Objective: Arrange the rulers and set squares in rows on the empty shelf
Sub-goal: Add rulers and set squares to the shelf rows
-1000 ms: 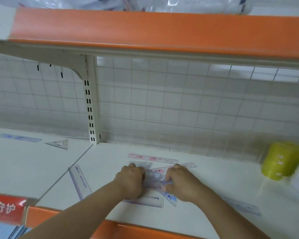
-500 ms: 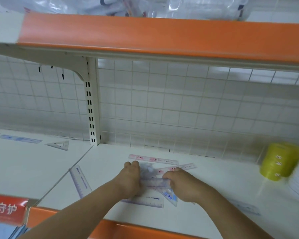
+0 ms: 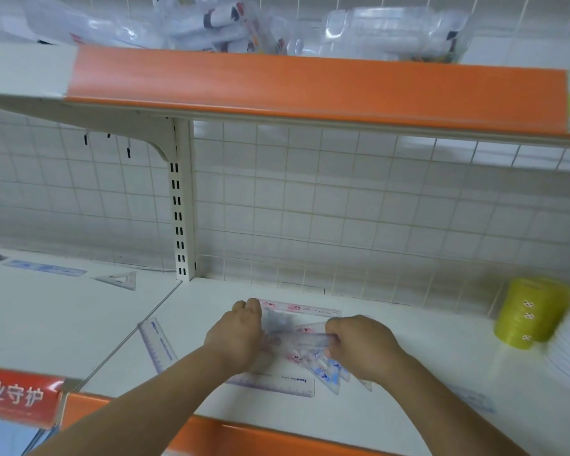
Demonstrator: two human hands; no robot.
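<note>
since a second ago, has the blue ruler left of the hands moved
No. The blue ruler still lies with its far end at the shelf seam.

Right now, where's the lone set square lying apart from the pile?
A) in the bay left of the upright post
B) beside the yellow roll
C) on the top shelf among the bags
A: the set square lies flat in the left bay, past the upright post, away from the pile that the left hand and right hand grip.

Two hands [image 3: 234, 337] [image 3: 362, 348], one jumbled pile [image 3: 297, 339] of clear pieces too blurred to count, five separate rulers [image 3: 298, 307] [image 3: 157, 345] [image 3: 277, 386] [image 3: 43, 268] [image 3: 474, 398], one set square [image 3: 119, 280] and one yellow roll [image 3: 530, 315] were visible.
</note>
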